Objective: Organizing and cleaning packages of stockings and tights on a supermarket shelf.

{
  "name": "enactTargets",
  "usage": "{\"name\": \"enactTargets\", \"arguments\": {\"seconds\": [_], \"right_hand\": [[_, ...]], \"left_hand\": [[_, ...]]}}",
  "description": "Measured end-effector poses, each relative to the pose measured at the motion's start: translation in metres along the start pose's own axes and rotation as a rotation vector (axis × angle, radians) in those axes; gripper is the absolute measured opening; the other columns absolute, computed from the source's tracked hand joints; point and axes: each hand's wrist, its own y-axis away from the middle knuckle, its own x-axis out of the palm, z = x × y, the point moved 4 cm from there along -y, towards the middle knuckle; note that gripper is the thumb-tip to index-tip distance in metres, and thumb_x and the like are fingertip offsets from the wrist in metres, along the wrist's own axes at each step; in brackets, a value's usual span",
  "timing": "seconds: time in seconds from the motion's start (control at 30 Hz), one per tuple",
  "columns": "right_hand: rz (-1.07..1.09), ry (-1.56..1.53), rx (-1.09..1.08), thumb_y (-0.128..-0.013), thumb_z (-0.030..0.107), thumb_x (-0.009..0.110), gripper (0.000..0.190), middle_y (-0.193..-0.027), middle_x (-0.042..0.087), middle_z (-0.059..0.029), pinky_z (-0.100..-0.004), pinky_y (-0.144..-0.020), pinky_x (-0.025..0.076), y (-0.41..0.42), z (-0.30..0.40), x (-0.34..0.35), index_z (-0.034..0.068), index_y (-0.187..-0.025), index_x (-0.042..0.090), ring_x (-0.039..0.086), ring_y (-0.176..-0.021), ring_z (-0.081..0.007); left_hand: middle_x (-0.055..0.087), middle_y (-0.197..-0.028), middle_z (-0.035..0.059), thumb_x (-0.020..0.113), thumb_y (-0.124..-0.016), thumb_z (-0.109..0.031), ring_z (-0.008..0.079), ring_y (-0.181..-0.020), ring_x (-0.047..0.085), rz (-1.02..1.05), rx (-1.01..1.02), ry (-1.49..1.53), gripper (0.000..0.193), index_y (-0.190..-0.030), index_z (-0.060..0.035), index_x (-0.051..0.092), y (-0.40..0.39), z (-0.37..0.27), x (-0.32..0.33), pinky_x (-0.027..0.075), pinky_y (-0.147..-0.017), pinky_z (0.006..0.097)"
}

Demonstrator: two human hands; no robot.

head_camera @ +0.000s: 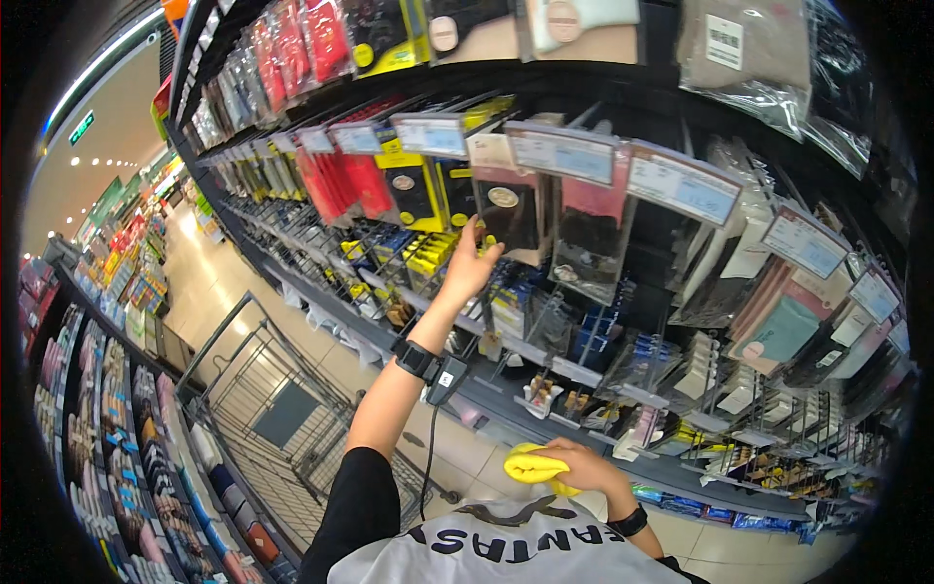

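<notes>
My left hand (473, 261) reaches up to the hanging packs on the shop rack, its fingers apart. Its fingertips are at the lower edge of a yellow-and-black pack (458, 191) and beside a dark hosiery-like pack with an oval label (507, 215); whether they touch cannot be told. Low in front of my body, my right hand (584, 467) is closed around a folded yellow cloth (531, 464). A black strap with a small cabled device (446, 379) sits on my left wrist, and a black band (629, 521) is on my right.
Price tag holders (562, 152) stick out above the hanging packs. Lower hooks and shelf edges (576, 371) run along the rack below my left hand. A metal shopping cart (284, 416) stands at the left in the aisle, beside another stocked shelf (131, 467).
</notes>
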Motion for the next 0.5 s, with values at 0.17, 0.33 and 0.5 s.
{"name": "enactTargets", "arguments": {"seconds": [0.17,0.33,0.5], "right_hand": [[-0.01,-0.023,0.009,-0.07,0.0,0.055,0.053,-0.115,0.053,-0.0118,-0.0343,-0.088,0.042,0.015,-0.023,-0.008,0.016,-0.12,0.054,0.054,-0.103,-0.0302],[0.051,-0.028,-0.018,-0.068,-0.003,0.053,0.058,-0.115,0.052,-0.012,-0.0342,-0.089,0.041,0.004,-0.026,-0.017,0.019,-0.122,0.053,0.052,-0.105,-0.0307],[0.174,-0.028,-0.015,-0.067,-0.005,0.051,0.062,-0.116,0.051,-0.0133,-0.0344,-0.089,0.041,-0.013,-0.021,-0.017,0.02,-0.123,0.053,0.051,-0.106,-0.0311]], "left_hand": [[0.056,-0.078,0.0067,0.047,-0.092,-0.024,0.0146,-0.074,0.053,-0.055,-0.128,0.214,0.026,-0.102,-0.0007,0.049,0.0,-0.019,0.005,0.042,-0.067,0.0274],[0.043,-0.07,0.0009,0.039,-0.095,-0.019,0.0103,-0.068,0.042,0.028,0.073,0.192,0.02,-0.085,-0.0031,0.046,0.017,-0.044,-0.005,0.036,-0.066,0.0241],[0.039,-0.074,-0.003,0.04,-0.095,-0.018,0.0059,-0.071,0.037,-0.161,0.097,0.276,0.019,-0.084,-0.0045,0.046,0.052,-0.084,-0.039,0.033,-0.065,0.021]]}}
